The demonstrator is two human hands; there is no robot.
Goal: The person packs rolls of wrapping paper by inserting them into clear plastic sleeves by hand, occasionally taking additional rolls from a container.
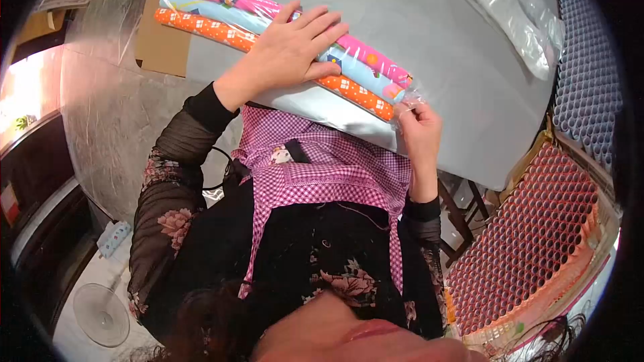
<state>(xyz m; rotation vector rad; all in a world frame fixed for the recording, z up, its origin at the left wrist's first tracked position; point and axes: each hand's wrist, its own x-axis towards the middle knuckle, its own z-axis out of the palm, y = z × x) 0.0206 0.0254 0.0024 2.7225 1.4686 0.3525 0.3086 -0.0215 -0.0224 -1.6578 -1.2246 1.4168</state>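
Three patterned rolls lie side by side at a slant on the grey table: a pink roll (376, 62), a light blue roll (362, 75) and an orange roll with white window shapes (201, 25). Clear plastic film seems to cover them. My left hand (288, 50) rests palm down across their middle, fingers spread and flat. At the rolls' right end, my right hand (420, 125) has its fingers pinched together on the clear plastic bag's end (412, 95). Part of the rolls is hidden beneath my left hand.
The grey table (429, 20) has a curved right edge. Clear plastic bags (500, 7) lie at its upper right. Brown cardboard (157, 47) is at the left. Red mesh-patterned material (530, 241) and grey-blue mesh-patterned material (587, 74) stand along the right side.
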